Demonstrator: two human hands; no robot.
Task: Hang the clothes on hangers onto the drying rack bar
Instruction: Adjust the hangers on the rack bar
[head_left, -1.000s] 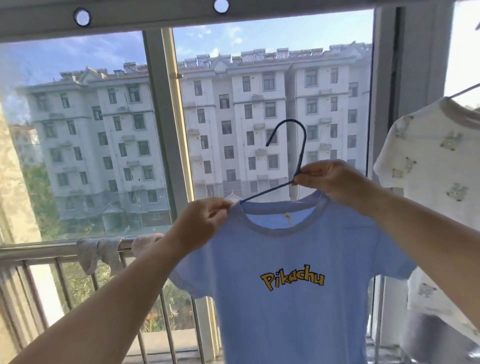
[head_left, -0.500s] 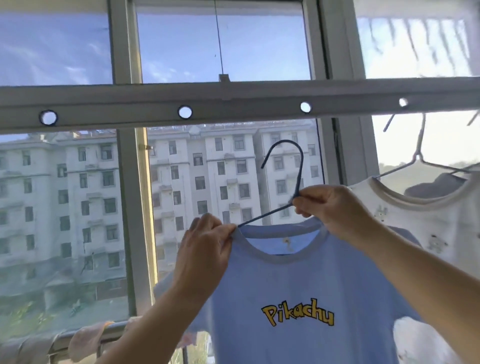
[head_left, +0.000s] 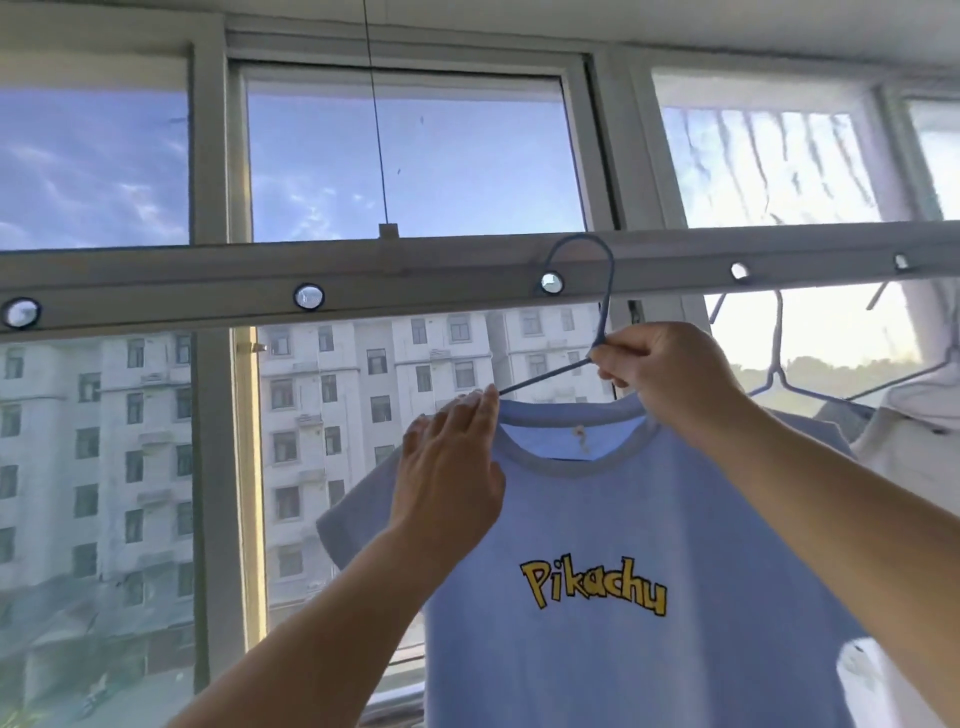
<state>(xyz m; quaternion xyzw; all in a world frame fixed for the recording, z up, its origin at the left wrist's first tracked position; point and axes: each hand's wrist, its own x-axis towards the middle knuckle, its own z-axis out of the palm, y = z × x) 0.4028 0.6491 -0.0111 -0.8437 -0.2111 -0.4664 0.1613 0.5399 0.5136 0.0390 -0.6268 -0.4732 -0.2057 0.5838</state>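
Right hand (head_left: 670, 379) pinches hanger (head_left: 602, 312) neck, left hand (head_left: 452, 467) flat on shirt (head_left: 623, 519) shoulder; hook tip beside a bar (head_left: 415, 280) hole, just above the grip.

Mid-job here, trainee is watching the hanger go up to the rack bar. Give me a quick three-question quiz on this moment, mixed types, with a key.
1. True or false: the right hand grips the blue hanger just below its hook.
2. Multiple choice: where is the hanger's hook relative to the drying rack bar?
A. Far below the bar
B. Up at the bar, beside a round hole
C. Lying on the window sill
3. Fill in: the left hand rests with straight fingers on the ______ of the blue Pikachu T-shirt.

Key
1. True
2. B
3. Shoulder, next to the collar
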